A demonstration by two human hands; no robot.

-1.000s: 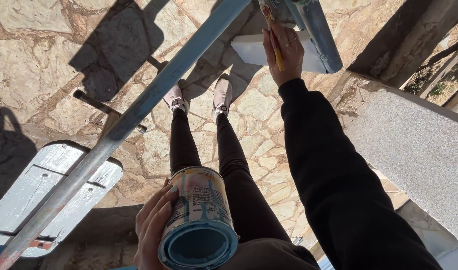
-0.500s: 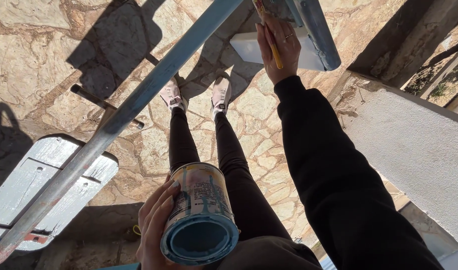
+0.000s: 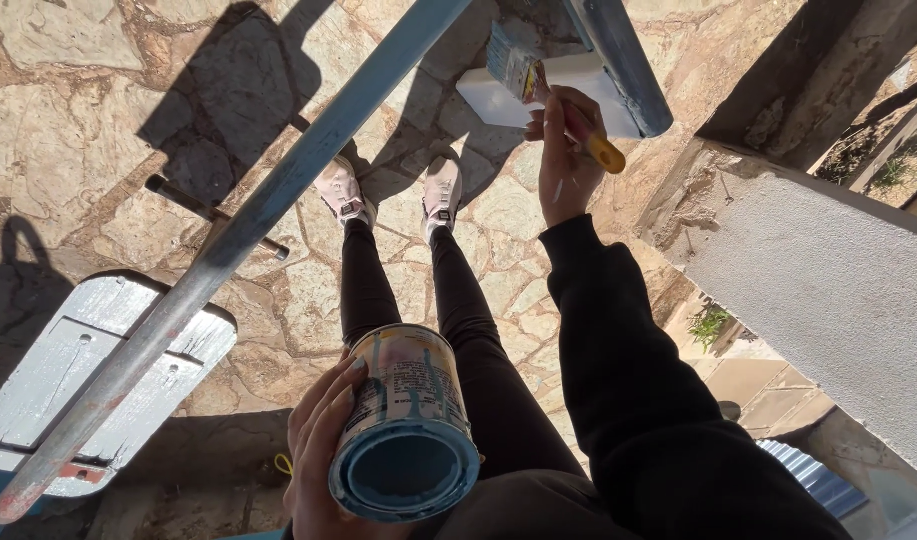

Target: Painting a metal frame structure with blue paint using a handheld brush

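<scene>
My left hand (image 3: pixel 314 450) grips a tin can of blue paint (image 3: pixel 409 425), held upright near my waist with its open top toward the camera. My right hand (image 3: pixel 564 165) reaches forward on a black sleeve and holds a paintbrush (image 3: pixel 539 85) with a yellow handle and blue-coated bristles. The bristles rest against a blue-painted metal bar (image 3: pixel 619 60) at the top. Below, my legs in black trousers and pale shoes (image 3: pixel 394 190) stand on stone paving.
A long blue-painted metal rail (image 3: pixel 249 230) crosses diagonally from lower left to top centre. A pale rounded wooden panel (image 3: pixel 69 370) lies at lower left. A white block (image 3: pixel 539 95) sits on the paving. A grey plastered wall top (image 3: pixel 839 290) runs along the right.
My right hand has drawn back toward me along the bar, so the brush and its yellow handle now show. The paint can has stayed in my left hand.
</scene>
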